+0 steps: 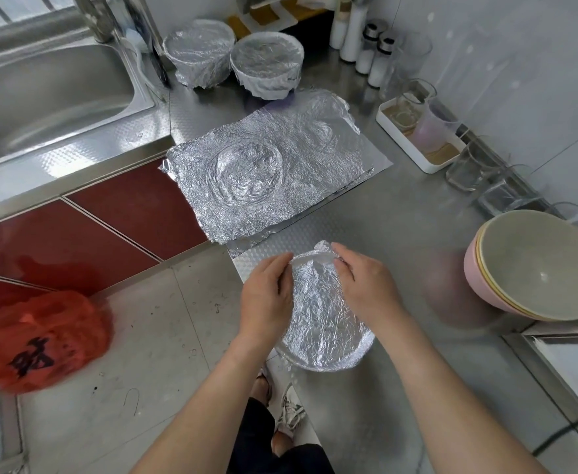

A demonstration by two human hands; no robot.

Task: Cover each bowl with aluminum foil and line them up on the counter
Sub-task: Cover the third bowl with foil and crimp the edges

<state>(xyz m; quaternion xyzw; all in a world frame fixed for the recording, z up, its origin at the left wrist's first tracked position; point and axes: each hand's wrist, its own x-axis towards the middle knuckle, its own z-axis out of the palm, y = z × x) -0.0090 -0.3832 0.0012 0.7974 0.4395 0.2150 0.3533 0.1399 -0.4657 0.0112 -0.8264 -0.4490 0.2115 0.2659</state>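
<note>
Foil-covered bowl [325,323] sits at the tabletop's [417,217] near edge, between my hands. Left hand [267,295] and right hand [366,285] flank its far rim, close but apart, each pinching the crumpled foil there. First wrapped bowl [197,56] and second wrapped bowl [267,63] stand together at the back. Loose foil sheet [263,172] lies flat between. Bare stacked bowls [534,268] sit to my right.

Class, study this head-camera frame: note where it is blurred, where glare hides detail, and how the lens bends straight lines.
Head view: the orange bag is smeared by blur; the stacked bowls look soft; the flat foil sheet and the foil-covered bowl pinched by the left hand and right hand glint; the counter edges bow from wide-angle distortion.
</note>
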